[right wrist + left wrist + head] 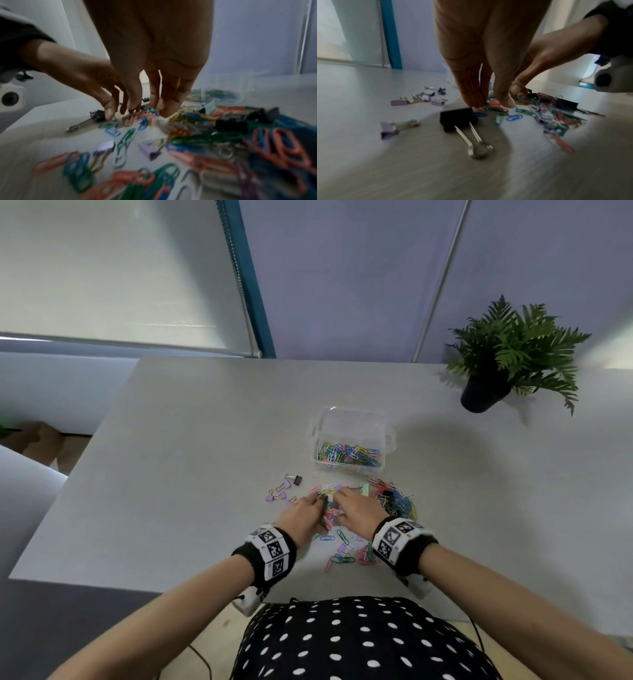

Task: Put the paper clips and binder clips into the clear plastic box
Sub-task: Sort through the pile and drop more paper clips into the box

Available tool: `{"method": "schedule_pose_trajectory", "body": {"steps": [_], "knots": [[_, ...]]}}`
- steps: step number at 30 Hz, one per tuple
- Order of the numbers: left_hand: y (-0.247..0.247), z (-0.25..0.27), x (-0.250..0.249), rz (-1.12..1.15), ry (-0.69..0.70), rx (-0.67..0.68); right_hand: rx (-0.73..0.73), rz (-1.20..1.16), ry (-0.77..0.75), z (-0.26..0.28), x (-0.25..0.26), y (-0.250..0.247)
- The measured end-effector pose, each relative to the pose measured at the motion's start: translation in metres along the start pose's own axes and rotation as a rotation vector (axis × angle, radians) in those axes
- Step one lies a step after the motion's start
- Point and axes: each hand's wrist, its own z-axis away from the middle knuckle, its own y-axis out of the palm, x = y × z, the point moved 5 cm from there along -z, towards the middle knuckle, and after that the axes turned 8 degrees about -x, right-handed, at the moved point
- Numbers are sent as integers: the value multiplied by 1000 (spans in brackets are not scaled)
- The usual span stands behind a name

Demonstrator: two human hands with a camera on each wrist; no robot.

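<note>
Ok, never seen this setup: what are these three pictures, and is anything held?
No machine here: the grips are a person's bare hands, filmed from the head and from each wrist. The head picture looks down at both; each wrist picture looks along its own hand. On the grey table lie a pile of coloured paper clips, some purple binder clips, a black binder clip and a clear box partly filled with paper clips. The left grip reaches down to the pile's edge with straight fingers, holding nothing. The right grip digs into it; whether it pinches a clip is unclear.

Head camera overhead; low wrist cameras share clips.
</note>
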Motion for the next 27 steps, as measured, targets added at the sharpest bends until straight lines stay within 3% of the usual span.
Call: {"method": "schedule_pose_trajectory", "body": {"steps": [7, 10, 21, 24, 27], "knots": [[14, -8, -4, 16, 8, -62, -162, 7, 19, -2, 2, 15], [10, -8, -3, 98, -10, -101, -163, -49, 10, 0, 0, 15], [5, -3, -11, -107, 43, -30, -180, -183, 26, -1, -7, 9], [2, -2, -14, -115, 76, -9, -208, -353, 58, -3, -15, 5], [0, -5, -13, -55, 105, 19, -221, -641, 206, -5, -34, -5]]}}
